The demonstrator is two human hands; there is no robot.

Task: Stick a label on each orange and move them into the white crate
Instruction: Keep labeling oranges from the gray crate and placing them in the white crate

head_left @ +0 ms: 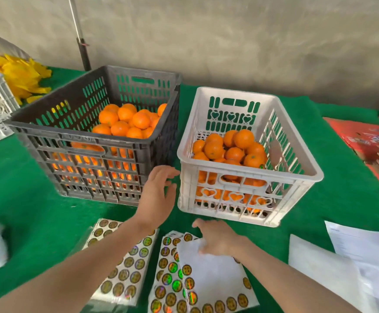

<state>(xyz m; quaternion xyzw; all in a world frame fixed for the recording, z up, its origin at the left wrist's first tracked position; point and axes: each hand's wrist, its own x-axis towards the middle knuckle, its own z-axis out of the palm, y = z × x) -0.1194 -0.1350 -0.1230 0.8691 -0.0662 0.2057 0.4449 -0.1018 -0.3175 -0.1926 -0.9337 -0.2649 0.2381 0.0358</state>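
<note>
Your left grip (pixel 159 193) hangs released over the green worktop (pixel 25 195), fingers loosely spread and holding nothing. It sits in the gap between the dark crate (pixel 82 137) and the white crate (pixel 187 184), just beside the white crate's near left corner. Your right grip (pixel 218 239) rests fingers-down on a mostly bare label sheet (pixel 215 276) by the near edge; whether it pinches a label cannot be told. More sheets of round labels (pixel 125 267) lie beside it along that edge, under your left forearm. The unsorted oranges (pixel 127 123) are heaped in the dark crate toward the far edge. A second pile of oranges (pixel 231 147) lies in the white crate, right of it. Loose white papers (pixel 353 251) lie at the near right corner.
</note>
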